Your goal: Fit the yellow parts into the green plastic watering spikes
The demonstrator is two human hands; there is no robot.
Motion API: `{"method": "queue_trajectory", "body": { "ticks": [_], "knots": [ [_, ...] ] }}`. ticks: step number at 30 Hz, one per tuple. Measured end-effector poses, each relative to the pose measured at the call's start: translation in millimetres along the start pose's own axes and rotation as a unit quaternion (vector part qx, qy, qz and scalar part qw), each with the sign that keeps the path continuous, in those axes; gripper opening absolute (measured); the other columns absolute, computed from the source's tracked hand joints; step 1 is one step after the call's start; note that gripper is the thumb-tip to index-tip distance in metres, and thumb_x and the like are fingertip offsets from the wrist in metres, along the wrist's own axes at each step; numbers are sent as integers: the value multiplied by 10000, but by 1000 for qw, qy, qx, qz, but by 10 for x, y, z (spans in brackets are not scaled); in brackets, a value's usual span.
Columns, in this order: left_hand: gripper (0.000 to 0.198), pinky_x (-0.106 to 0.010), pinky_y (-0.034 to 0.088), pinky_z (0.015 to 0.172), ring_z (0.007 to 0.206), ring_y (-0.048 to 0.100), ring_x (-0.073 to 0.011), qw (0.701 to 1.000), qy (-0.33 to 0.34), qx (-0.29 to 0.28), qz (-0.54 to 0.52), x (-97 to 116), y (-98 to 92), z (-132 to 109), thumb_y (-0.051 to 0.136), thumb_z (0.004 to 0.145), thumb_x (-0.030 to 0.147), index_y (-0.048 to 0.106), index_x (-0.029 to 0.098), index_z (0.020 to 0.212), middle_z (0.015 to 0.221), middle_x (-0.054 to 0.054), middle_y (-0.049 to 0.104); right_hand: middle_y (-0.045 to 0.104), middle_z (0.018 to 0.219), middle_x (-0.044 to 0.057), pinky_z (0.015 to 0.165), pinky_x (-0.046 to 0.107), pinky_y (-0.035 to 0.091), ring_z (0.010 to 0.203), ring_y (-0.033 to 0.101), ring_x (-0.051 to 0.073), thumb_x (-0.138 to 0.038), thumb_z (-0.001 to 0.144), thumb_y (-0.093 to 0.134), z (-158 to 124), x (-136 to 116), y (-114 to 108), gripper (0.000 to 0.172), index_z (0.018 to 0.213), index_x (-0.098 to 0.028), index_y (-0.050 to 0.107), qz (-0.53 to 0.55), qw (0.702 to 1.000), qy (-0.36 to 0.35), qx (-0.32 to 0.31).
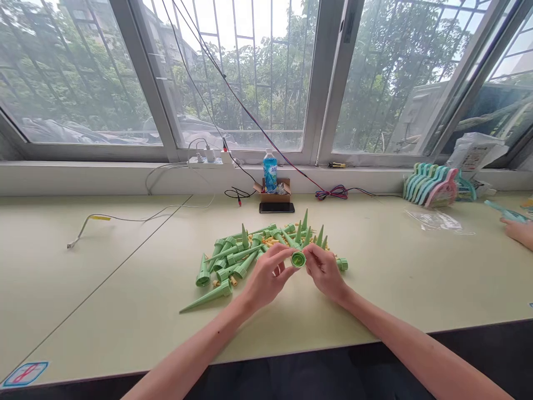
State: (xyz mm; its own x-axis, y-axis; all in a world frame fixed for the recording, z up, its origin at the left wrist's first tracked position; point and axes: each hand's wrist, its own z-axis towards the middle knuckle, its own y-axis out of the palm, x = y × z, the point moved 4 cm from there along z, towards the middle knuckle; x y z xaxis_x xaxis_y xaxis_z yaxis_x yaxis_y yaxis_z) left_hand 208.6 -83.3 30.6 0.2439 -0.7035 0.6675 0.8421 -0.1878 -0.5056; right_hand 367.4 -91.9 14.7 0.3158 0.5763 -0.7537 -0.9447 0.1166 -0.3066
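Note:
My left hand (266, 278) and my right hand (323, 271) meet over the pale table (125, 300), both pinching one green plastic spike (297, 257) whose round open end faces me. Just behind my hands lies a pile of several similar green cone-shaped spikes (233, 258), some lying flat and some standing point up. Small yellow parts (270, 241) are mixed into the pile. One long spike (206, 298) lies apart at the front left.
A blue bottle (270, 171) stands in a small cardboard box (275, 194), with a black phone (276, 207) in front. Cables (331, 193) run along the sill. Pastel hangers (433, 186) and a clear bag (435, 220) lie far right, near another person's hand (518, 230).

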Motion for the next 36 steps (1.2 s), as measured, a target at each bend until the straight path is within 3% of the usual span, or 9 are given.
{"method": "queue_trajectory", "body": {
  "ticks": [5, 8, 11, 13, 16, 19, 21, 29, 36],
  "knots": [
    [288, -215, 505, 576, 557, 491, -36, 999, 10, 7, 44, -18, 5, -9, 542, 908, 175, 633, 267, 1165, 1077, -40, 571, 373, 535, -62, 454, 224, 271, 456, 326, 91, -358, 997, 430, 11, 0, 3, 289, 762, -200, 491, -5, 1000, 10, 5],
    [234, -198, 493, 542, 587, 510, -50, 998, -57, 31, -8, -35, 0, 20, 587, 883, 234, 609, 238, 1116, 1071, -38, 569, 387, 549, -58, 461, 225, 282, 464, 340, 93, -364, 995, 440, 15, 14, -10, 278, 777, -200, 499, -12, 999, 16, 32],
    [210, -187, 438, 459, 499, 478, -43, 982, -152, 33, -102, -66, 2, 47, 595, 887, 385, 579, 179, 925, 886, -8, 574, 389, 566, -56, 464, 225, 287, 468, 343, 93, -363, 996, 438, 14, 26, -30, 268, 788, -203, 491, -16, 998, 15, 59],
    [361, -186, 376, 392, 432, 456, -48, 956, -225, -3, -186, -96, 32, 50, 536, 904, 503, 554, 157, 803, 731, 13, 538, 396, 581, -53, 469, 224, 291, 475, 346, 93, -354, 998, 433, 12, 22, -38, 264, 787, -203, 485, -22, 998, 7, 64],
    [486, -184, 362, 379, 432, 467, -57, 886, -316, -70, -331, -126, 99, 28, 513, 882, 607, 554, 140, 754, 677, 1, 540, 396, 593, -51, 479, 222, 286, 484, 339, 91, -323, 1001, 430, 9, -14, -32, 259, 779, -202, 485, -39, 998, -20, 50],
    [480, -169, 377, 412, 472, 485, -53, 821, -355, -113, -433, -121, 139, 4, 598, 833, 611, 558, 134, 793, 693, -14, 572, 402, 589, -53, 490, 220, 278, 490, 335, 88, -282, 996, 444, 10, -73, -11, 247, 770, -197, 498, -58, 996, -58, 26],
    [468, -164, 367, 414, 465, 477, -44, 806, -356, -129, -455, -111, 143, -5, 642, 813, 591, 570, 129, 829, 681, -10, 576, 411, 589, -52, 497, 219, 277, 494, 339, 87, -263, 994, 445, 12, -99, 2, 243, 771, -194, 509, -63, 995, -76, 12],
    [418, -183, 358, 432, 417, 433, -52, 849, -313, -137, -403, -109, 128, -28, 668, 815, 548, 544, 151, 863, 531, 35, 529, 376, 577, -56, 487, 228, 258, 494, 308, 92, -295, 991, 447, 9, -40, 21, 261, 754, -195, 496, -46, 997, -56, -7],
    [341, -214, 402, 447, 462, 478, -81, 958, -214, -87, -167, -115, 93, -25, 675, 814, 471, 495, 184, 780, 629, 43, 504, 352, 546, -56, 456, 236, 248, 483, 300, 96, -373, 963, 491, 17, 45, 48, 320, 697, -196, 481, -3, 998, 50, -24]
  ]
}}
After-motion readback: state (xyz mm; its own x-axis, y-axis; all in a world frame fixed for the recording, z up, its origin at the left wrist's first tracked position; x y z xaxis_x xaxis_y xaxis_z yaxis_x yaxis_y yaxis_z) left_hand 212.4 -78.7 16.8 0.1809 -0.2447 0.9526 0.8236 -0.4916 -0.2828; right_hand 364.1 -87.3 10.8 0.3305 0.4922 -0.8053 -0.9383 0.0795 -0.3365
